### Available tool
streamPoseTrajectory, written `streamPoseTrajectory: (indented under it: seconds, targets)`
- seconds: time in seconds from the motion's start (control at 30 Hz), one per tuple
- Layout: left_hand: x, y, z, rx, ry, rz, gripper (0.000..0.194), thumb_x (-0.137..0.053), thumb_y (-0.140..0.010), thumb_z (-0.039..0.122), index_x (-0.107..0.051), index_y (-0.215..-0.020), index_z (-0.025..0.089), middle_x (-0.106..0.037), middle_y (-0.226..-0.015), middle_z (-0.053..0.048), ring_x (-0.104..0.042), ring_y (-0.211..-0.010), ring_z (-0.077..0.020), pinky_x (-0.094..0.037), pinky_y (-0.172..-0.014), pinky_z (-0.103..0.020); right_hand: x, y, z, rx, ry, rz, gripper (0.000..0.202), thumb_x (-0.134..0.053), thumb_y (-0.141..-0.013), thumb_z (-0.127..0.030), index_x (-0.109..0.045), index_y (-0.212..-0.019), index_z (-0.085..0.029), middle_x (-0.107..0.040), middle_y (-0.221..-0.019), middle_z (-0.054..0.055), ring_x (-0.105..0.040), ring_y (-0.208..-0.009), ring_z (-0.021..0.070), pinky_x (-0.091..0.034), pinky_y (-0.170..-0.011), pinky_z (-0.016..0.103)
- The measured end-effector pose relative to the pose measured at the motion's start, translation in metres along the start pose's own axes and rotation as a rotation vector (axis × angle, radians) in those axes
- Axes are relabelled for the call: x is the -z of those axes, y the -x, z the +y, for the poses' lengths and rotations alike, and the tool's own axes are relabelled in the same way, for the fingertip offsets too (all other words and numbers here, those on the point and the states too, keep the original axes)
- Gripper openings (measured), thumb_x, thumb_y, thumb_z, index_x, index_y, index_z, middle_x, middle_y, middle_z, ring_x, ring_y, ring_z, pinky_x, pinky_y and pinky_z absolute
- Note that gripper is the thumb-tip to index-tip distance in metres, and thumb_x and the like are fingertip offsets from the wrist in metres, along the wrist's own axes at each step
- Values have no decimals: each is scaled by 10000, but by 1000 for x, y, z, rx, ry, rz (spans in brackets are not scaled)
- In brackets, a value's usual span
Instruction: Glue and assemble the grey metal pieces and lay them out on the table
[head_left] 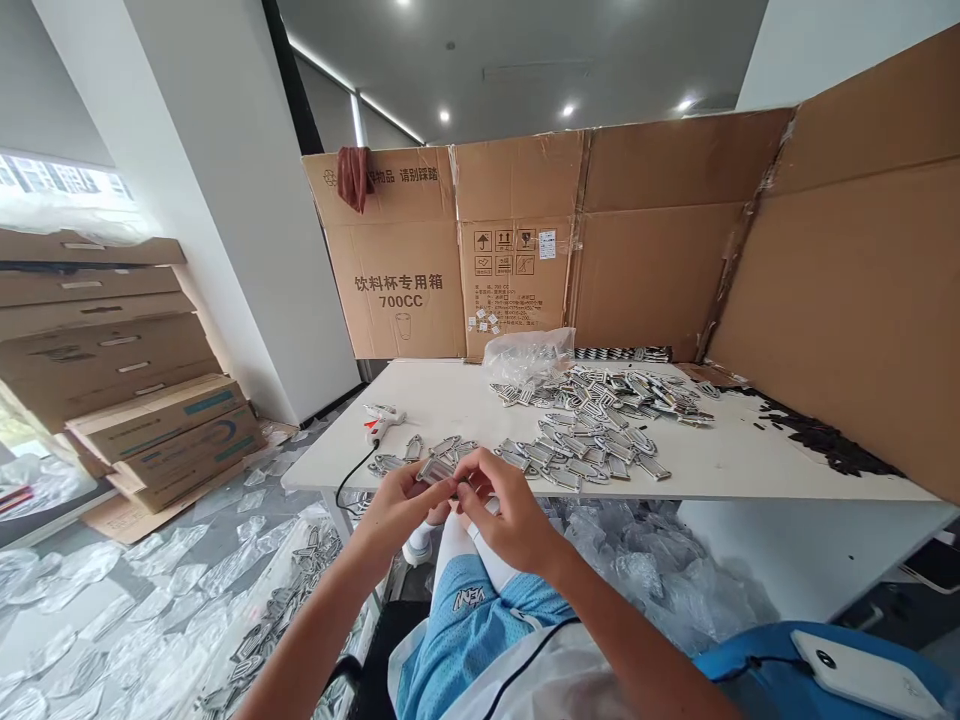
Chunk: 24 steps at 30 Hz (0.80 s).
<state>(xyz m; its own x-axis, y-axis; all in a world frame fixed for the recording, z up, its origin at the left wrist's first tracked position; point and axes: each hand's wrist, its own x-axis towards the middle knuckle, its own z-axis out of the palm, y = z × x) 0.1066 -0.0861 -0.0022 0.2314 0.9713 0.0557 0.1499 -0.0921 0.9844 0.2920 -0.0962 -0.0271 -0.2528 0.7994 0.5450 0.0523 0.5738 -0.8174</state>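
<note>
My left hand [405, 503] is closed around a small silver metal piece with a rectangular frame [435, 470], just past the table's near edge and above my lap. Fingertips of my right hand [506, 510] pinch at the near end of the same piece; whether a second small part sits between them is hidden. Many similar silver metal pieces, some with a looped clip end, form a pile [592, 445] on the white table [450, 390]. To the left of the pile lies a white and red glue gun [379, 425] with a black cord.
A clear plastic bag [529, 355] sits behind the pile. Cardboard panels [517, 250] wall the table's back and right. Stacked boxes [165, 440] stand at left, near floor-strewn plastic wrappers [150, 600]. A white phone [862, 670] rests on a blue surface at right.
</note>
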Motion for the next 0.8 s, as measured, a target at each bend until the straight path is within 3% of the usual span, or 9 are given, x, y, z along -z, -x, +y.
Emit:
streamPoseTrajectory:
  seconds: [0.1,0.2,0.5,0.7,0.8]
  targets:
    - [0,0,2,75,104,-5,468,-827,-810,554,-543,-722,192,-374,-572,76,-253,-554,-91,-204,-532,-236,6,-1,0,123,236,-23,186,-670,-974,-228,-635,-1151,-273,-641,-1113,47,-634,-945,207,-564,-750,335]
    - [0,-1,1,86,127,-41,588,-824,-814,582,-399,-638,216,-301,-576,84,-188,-566,-87,-179,-529,-240,12,-2,1,186,303,-45,261,-722,-958,-220,-639,-1198,-283,-633,-1147,44,-625,-971,205,-560,-770,333]
    - [3,-1,2,79,-43,-30,539,-822,-790,672,-634,-876,174,-387,-647,67,-244,-586,-99,-180,-527,-236,16,-7,12,158,158,-52,184,-760,-966,-262,-668,-1125,-278,-634,-1089,12,-642,-948,174,-580,-748,295]
    - [4,-3,2,84,-90,-7,655,-698,-809,805,-422,-701,220,-321,-635,70,-212,-580,-104,-164,-527,-256,16,-8,15,161,207,-24,209,-763,-965,-306,-666,-1147,-278,-629,-1050,11,-631,-924,180,-578,-763,313]
    - [4,-5,0,72,-94,-9,638,-674,-838,789,-412,-706,223,-331,-647,60,-221,-593,-110,-181,-533,-258,17,-6,14,167,275,-59,216,-733,-984,-280,-652,-1184,-279,-636,-1111,23,-643,-962,186,-575,-795,323]
